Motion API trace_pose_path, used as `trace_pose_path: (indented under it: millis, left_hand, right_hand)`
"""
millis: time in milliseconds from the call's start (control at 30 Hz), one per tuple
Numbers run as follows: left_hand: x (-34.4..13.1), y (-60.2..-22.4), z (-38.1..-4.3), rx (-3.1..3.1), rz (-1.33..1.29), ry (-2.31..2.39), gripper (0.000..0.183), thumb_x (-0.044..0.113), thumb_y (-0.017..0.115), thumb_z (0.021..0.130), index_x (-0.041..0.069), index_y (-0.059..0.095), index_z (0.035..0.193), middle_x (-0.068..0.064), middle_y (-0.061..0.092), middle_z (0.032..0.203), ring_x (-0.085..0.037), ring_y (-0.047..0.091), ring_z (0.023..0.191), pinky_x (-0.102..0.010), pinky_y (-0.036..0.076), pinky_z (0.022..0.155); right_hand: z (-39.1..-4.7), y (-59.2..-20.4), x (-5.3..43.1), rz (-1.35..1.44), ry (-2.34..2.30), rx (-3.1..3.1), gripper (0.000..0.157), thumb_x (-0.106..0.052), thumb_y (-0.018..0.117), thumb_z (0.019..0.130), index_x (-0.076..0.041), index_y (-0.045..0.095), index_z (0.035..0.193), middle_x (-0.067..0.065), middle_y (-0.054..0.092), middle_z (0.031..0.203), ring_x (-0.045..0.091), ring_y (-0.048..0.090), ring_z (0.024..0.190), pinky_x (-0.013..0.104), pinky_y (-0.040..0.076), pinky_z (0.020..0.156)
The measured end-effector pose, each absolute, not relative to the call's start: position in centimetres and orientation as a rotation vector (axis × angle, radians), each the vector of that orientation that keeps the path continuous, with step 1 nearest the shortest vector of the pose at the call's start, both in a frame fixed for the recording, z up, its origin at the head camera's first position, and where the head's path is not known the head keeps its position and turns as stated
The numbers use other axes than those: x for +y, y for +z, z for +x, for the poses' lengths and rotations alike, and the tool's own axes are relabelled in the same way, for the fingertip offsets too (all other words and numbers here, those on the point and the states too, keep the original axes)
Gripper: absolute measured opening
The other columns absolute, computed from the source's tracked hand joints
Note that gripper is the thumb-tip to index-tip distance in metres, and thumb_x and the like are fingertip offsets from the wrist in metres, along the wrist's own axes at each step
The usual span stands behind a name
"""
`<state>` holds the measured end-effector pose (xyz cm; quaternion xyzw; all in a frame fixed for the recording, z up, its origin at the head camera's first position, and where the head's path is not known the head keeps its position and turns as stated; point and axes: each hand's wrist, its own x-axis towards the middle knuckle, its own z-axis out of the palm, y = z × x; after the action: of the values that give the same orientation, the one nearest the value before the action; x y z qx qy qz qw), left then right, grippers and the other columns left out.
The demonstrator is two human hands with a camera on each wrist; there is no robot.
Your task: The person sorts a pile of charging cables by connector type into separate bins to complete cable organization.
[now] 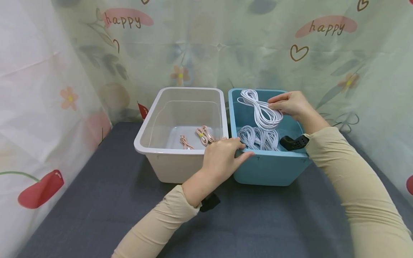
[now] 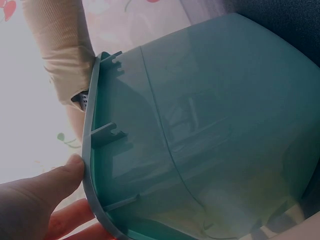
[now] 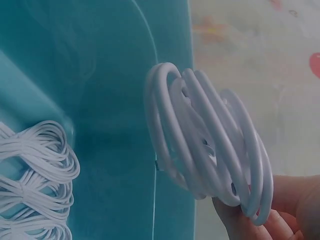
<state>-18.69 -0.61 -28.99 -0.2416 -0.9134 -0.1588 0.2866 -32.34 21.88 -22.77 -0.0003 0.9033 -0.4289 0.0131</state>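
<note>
My right hand point(image 1: 292, 104) pinches a coiled bundle of white cord point(image 1: 262, 109) above the blue bin point(image 1: 272, 168). The bundle fills the middle of the right wrist view, its loops hanging beside the fingertips. More white cord coils point(image 1: 258, 138) lie inside the blue bin, seen side by side at the left of the right wrist view. My left hand point(image 1: 222, 157) rests on the blue bin's near left corner. In the left wrist view its thumb and fingers point(image 2: 55, 182) touch the rim point(image 2: 86, 150); part of the fingers is hidden behind it.
A beige bin point(image 1: 175, 168) stands just left of the blue one, holding small tan cord bundles point(image 1: 204, 135). Both bins sit on a dark cloth-covered table point(image 1: 96, 208). A printed curtain point(image 1: 206, 46) hangs behind and at both sides.
</note>
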Motion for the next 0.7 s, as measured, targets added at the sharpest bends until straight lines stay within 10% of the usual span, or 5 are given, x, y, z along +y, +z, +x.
trace_pose_path:
  millis: [333,700]
  left_hand:
    - [-0.59,-29.01,-18.73,-2.430,-0.648,-0.420,0.036,0.048,0.066,0.081,0.020,0.074,0.101,0.005,0.074,0.085,-0.011,0.064,0.065,-0.015,0.037,0.043]
    - [-0.59,-29.02,-18.69,-2.437,-0.649,-0.427,0.035,0.048,0.065,0.082,0.020,0.074,0.102,0.005,0.074,0.088,-0.011,0.065,0.068,-0.015,0.040,0.045]
  right_hand:
    - [-32.93,-23.20,21.38,-0.024,-1.250,2.818,0.040,-0.021,0.064,0.088,0.003,0.061,0.119,-0.014,0.063,0.077,-0.002,0.057,0.066,0.015,0.048,0.062]
    - [-33.01,-23.54,21.13,-0.001,-1.229,2.814,0.038,-0.020,0.064,0.088,0.003,0.061,0.119,0.005,0.066,0.100,0.003,0.057,0.065,0.017,0.049,0.061]
